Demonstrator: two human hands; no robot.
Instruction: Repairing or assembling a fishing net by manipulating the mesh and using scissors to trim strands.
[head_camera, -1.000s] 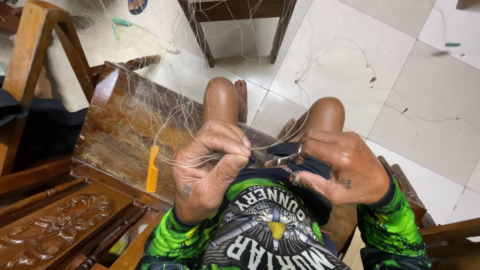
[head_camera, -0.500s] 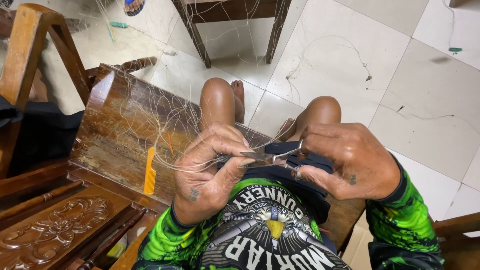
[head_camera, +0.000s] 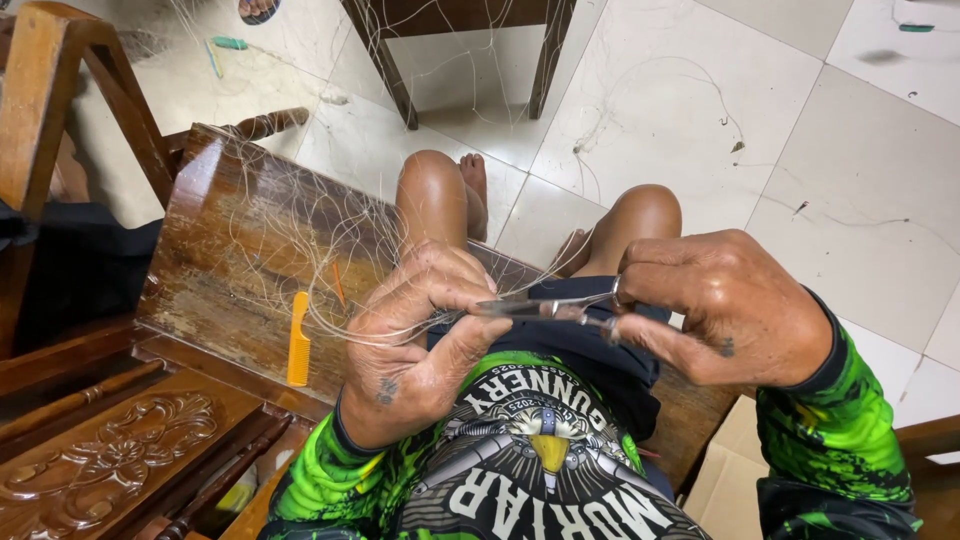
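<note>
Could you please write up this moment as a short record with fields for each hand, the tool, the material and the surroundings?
left hand: left hand pinches a bunch of fine net strands
right hand: right hand holds small metal scissors, tips toward the left fingers
material: pale thin netting, spread over the wooden bench
nearby: orange comb lying on the bench
floor: white tiles with loose threads
posture: seated, bare knees ahead of the hands

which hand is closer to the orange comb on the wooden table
Left. The left hand bunches the fine net threads just right of the orange comb; the right hand, holding small scissors, sits farther right.
</note>
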